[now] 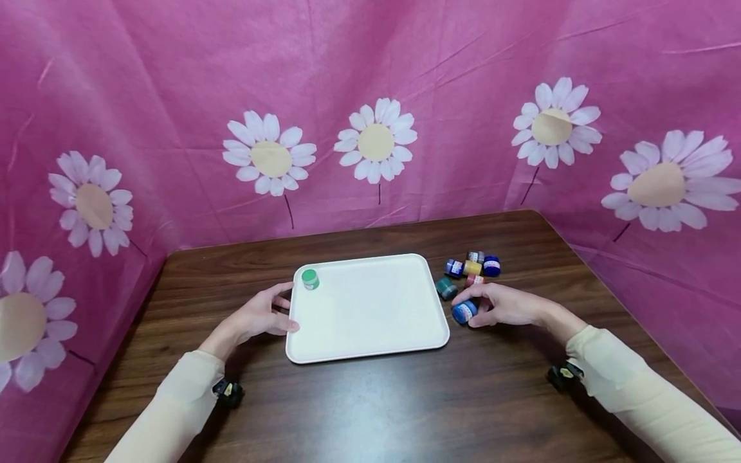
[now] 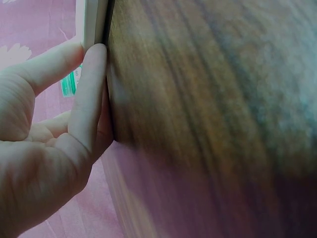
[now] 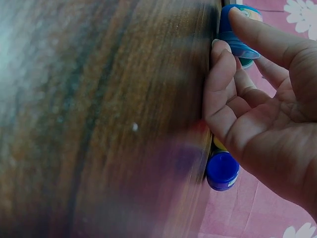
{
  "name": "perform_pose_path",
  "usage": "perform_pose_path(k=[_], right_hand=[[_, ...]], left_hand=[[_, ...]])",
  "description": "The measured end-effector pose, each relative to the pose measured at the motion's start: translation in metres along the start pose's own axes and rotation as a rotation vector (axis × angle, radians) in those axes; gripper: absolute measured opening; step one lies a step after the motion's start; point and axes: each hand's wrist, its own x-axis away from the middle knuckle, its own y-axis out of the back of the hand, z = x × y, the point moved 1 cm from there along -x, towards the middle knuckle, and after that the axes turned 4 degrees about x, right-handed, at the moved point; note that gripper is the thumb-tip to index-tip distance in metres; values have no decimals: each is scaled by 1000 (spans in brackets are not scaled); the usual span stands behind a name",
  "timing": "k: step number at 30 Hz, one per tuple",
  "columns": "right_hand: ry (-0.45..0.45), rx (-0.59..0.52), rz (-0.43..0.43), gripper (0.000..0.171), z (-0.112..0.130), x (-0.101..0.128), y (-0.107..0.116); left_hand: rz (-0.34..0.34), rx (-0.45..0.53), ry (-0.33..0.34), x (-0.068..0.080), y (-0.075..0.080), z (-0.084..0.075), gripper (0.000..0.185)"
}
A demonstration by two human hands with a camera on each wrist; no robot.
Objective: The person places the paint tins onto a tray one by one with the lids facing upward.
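The right hand pinches a small blue paint jar between the thumb and the curled fingers. The jar is short and round, with a light blue body, a blue lid and a pale label on its side. It sits on the wooden table, just beside the right edge of the white tray. In the right wrist view the fingertips lie on the jar's side (the lid edge shows clearly there), and a dark blue jar is seen below the palm.

The left hand rests on the table at the left edge of the tray. Its fingers are relaxed and a little spread, and they touch the tray rim without gripping it. In the left wrist view, one finger lies flat against the table.

A green-lidded jar stands upright in the far left corner of the tray. Behind the right hand is a cluster of more jars, close together. Pink cloth with white daisies hangs around the table.
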Motion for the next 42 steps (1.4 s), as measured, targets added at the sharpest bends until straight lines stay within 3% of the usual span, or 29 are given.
perform_pose_path(k=[28, 42], right_hand=[[7, -12, -1, 45, 0, -2, -1], [-18, -103, -1, 52, 18, -11, 5]], left_hand=[[6, 3, -3, 2, 0, -1, 99], [0, 3, 4, 2, 0, -2, 99]])
